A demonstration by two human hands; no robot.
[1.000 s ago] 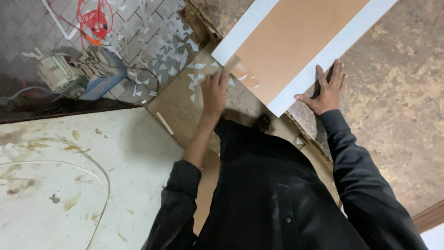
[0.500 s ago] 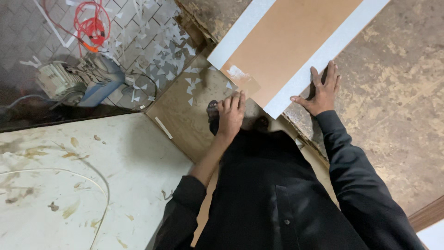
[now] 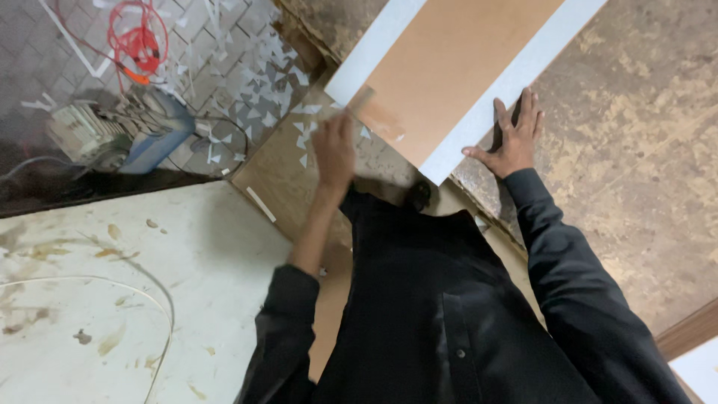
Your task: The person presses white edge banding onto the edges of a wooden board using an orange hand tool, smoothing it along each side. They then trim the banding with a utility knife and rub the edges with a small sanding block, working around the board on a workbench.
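Observation:
A long brown board (image 3: pixel 456 60) with white strips along both edges lies slanted on a rough chipboard surface (image 3: pixel 643 135). A clear strip of tape (image 3: pixel 374 112) sits at the board's near corner. My left hand (image 3: pixel 334 150) is blurred and lifted just below that corner, next to the tape; whether it holds anything I cannot tell. My right hand (image 3: pixel 512 138) lies flat with fingers spread at the board's right white edge, holding nothing. Black sleeves and a black top fill the lower middle.
A grey-blue machine (image 3: pixel 127 135) and a coil of red cable (image 3: pixel 134 41) sit on the tiled floor at the upper left, among several white paper scraps (image 3: pixel 254 67). A stained white surface (image 3: pixel 97 299) with a thin white cord (image 3: pixel 161 314) fills the lower left.
My left hand drew back from the board's corner toward my body, then rose toward the corner again. My right hand stayed flat at the board's right edge.

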